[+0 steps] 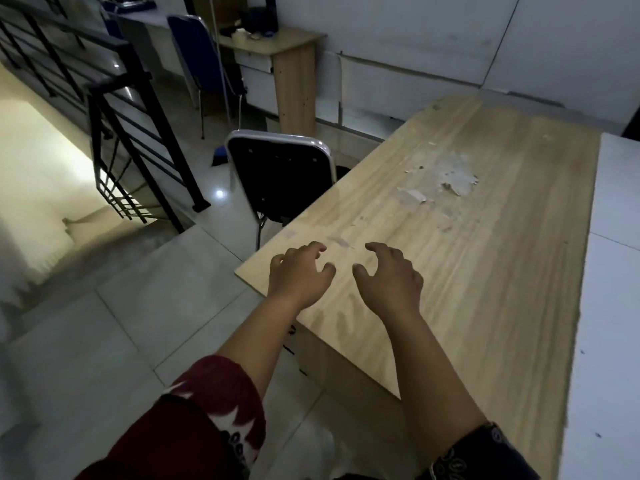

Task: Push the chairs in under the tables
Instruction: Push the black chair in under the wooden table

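Observation:
A black chair (280, 174) with a chrome-edged backrest stands at the left long side of a light wooden table (485, 244), its seat tucked under the tabletop edge. My left hand (299, 275) and my right hand (389, 280) hover over the table's near corner, fingers spread and curled, holding nothing. Both hands are well short of the black chair. Farther back, a blue chair (199, 53) stands beside a smaller wooden desk (291, 64), its seat facing the desk.
A black metal stair railing (131, 133) guards a stairwell on the left. A white tabletop (616, 271) abuts the wooden table on the right. Torn paper residue (443, 178) marks the table. Tiled floor (104, 341) lies in the foreground left.

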Motion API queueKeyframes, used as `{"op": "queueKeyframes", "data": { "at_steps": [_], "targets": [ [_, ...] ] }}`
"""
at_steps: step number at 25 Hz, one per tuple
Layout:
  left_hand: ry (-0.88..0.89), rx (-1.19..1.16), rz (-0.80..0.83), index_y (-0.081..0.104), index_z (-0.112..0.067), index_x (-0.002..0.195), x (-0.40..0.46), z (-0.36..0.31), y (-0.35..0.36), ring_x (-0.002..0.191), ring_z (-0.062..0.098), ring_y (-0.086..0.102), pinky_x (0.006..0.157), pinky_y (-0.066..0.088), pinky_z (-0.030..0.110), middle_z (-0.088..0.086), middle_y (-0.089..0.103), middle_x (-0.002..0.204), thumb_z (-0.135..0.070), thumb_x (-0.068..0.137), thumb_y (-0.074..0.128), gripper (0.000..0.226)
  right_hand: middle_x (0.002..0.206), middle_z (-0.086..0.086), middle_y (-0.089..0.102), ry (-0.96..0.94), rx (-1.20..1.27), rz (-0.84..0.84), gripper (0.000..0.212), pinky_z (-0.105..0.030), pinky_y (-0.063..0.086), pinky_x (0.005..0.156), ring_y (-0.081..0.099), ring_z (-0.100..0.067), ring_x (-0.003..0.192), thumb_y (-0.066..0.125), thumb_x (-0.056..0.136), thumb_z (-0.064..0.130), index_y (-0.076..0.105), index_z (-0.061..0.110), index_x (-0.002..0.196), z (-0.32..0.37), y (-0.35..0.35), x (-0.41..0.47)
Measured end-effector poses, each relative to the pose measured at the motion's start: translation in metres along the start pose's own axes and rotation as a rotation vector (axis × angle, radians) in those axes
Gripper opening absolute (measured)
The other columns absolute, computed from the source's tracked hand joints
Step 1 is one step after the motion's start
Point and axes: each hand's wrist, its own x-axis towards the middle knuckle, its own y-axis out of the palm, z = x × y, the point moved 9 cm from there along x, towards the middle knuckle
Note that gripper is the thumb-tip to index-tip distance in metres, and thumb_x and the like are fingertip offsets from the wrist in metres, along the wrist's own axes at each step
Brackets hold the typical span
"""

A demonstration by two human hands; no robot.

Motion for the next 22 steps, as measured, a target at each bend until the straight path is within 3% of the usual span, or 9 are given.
{"op": "queueKeyframes", "data": {
  "at_steps": [12, 18, 22],
  "targets": [
    [0.095, -0.041, 0.024, 0.048, -0.021, 0.126, 0.208, 0.11, -0.086, 0.111, 0.022, 0.051, 0.101, 0.028, 0.037, 0.002, 0.06, 0.124, -0.032, 0.09, 0.048, 0.038, 0.131, -0.006, 0.052, 0.066, 0.12, -0.231, 0.034, -0.045, 0.032, 0.101, 0.046, -0.027, 0.118, 0.055, 0.087, 0.029, 0.053, 0.024, 0.121, 0.126, 0.099, 0.186],
    [0.131, -0.157, -0.099, 0.051, -0.017, 0.122, 0.304, 0.155, -0.133, 0.113, 0.024, 0.049, 0.095, 0.043, 0.045, 0.005, 0.058, 0.123, -0.022, 0.09, 0.049, 0.033, 0.134, -0.006, 0.048, 0.012, 0.103, -0.328, 0.041, -0.047, 0.034, 0.104, 0.042, -0.027, 0.124, 0.059, 0.085, 0.033, 0.052, 0.023, 0.124, 0.176, 0.119, 0.265],
    [0.235, -0.128, -0.175, 0.057, -0.015, 0.114, 0.364, 0.165, -0.133, 0.109, 0.022, 0.047, 0.09, 0.037, 0.035, 0.004, 0.059, 0.117, -0.012, 0.089, 0.048, 0.027, 0.127, -0.006, 0.056, 0.057, 0.079, -0.36, 0.038, -0.045, 0.034, 0.104, 0.047, -0.025, 0.118, 0.06, 0.084, 0.04, 0.058, 0.023, 0.118, 0.172, 0.131, 0.309]
  ]
}}
